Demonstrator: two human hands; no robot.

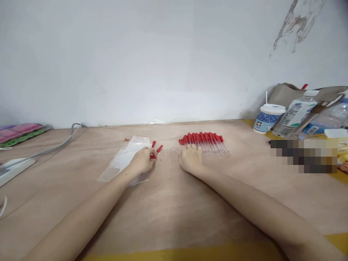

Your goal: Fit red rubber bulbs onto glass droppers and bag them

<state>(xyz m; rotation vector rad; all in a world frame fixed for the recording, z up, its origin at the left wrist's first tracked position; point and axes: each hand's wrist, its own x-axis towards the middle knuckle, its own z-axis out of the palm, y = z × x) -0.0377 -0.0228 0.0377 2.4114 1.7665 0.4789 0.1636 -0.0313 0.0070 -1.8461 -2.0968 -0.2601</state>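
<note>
A row of several clear droppers with red bulbs (203, 142) lies on the brown table (168, 203). My right hand (191, 159) rests at the near left end of that row, fingers reaching onto the droppers. My left hand (143, 160) is curled, pinching a red-bulbed dropper (153, 156) at the edge of a stack of clear plastic bags (123, 159). Two more red-bulbed droppers (157, 146) lie just beyond the left hand's fingers.
A paper cup with a straw (268, 117), plastic bottles (295, 114) and a tan bag (288, 94) stand at the back right. A grey cable (61, 143), a white strip (15, 168) and pink and green trays (19, 132) lie at the left.
</note>
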